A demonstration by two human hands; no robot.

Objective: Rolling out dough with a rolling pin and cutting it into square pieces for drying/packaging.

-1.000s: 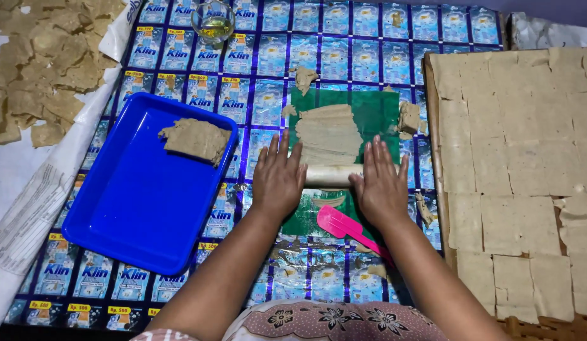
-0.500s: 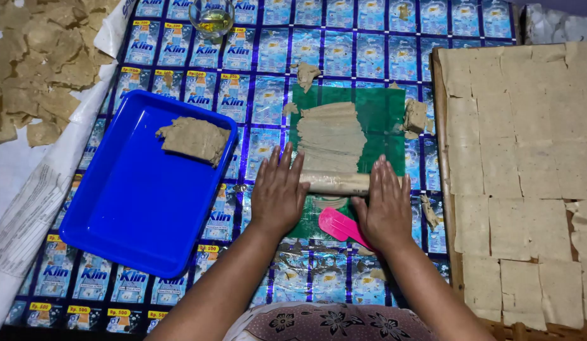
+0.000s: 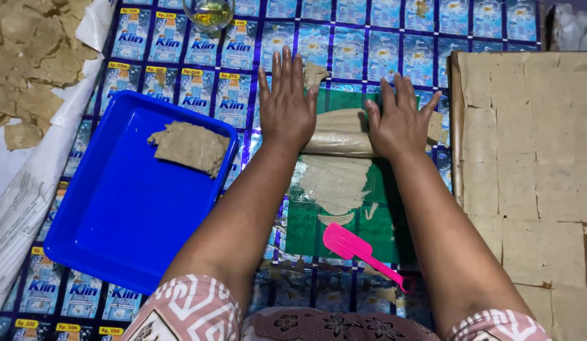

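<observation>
Hands are doing the work here, two of them: left hand [image 3: 286, 107] and right hand [image 3: 399, 121] are both lying flat with fingers spread, pressing down on one pale rolling pin [image 3: 339, 143] that's sitting crosswise between and under the palms. One thin sheet of dough [image 3: 334, 183] is spreading on the green mat [image 3: 319, 237] just near of the pin. One pink spatula [image 3: 363, 252] is lying nearer still. One blue tray [image 3: 117, 215] is sitting left, holding one dough slab [image 3: 191, 146]. Rows of small blue rectangular sachets [image 3: 180, 38] are covering the floor. One glass [image 3: 209, 12] is standing far.
</observation>
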